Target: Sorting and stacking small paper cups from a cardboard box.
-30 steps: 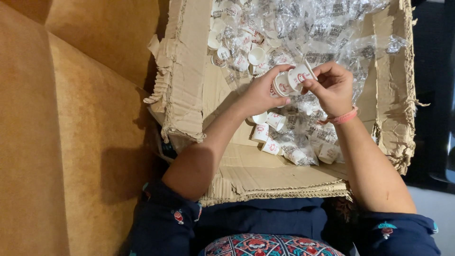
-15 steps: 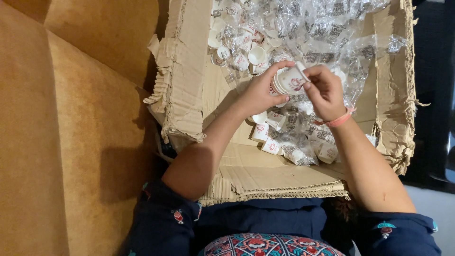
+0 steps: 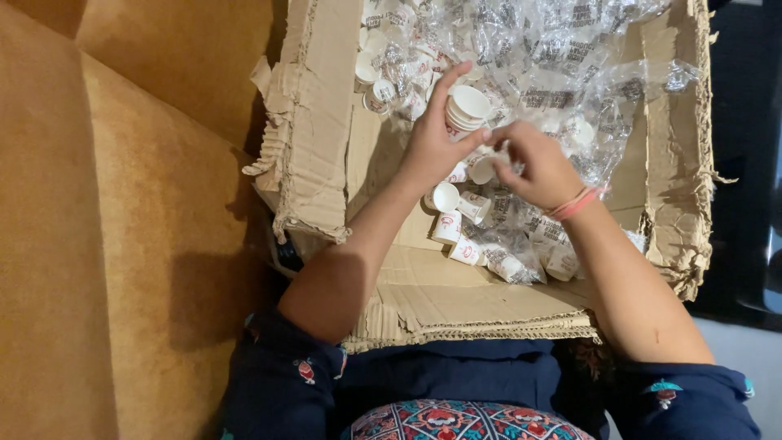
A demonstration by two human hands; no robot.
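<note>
The short stack of small white paper cups (image 3: 467, 110) sits in the left hand (image 3: 432, 147), mouths facing up toward the camera, gripped between the thumb and the raised fingers. The right hand (image 3: 533, 167) is just beside it, on the stack's right, fingers curled inward with the fingertips close to the base of the stack; whether it grips anything cannot be told. A pink band (image 3: 574, 204) circles the right wrist.

Directly below both hands, several loose small white paper cups with red print (image 3: 456, 232) lie on their sides. Beyond and to the right of the hands, crumpled clear plastic wrapping with dark print (image 3: 562, 73) covers more cups. All of this lies inside a large torn brown cardboard box (image 3: 314, 147), its flaps ragged at the edges. To the left of the left arm stands tan upholstery (image 3: 106, 244). Both forearms emerge from dark blue sleeves (image 3: 285, 375).
</note>
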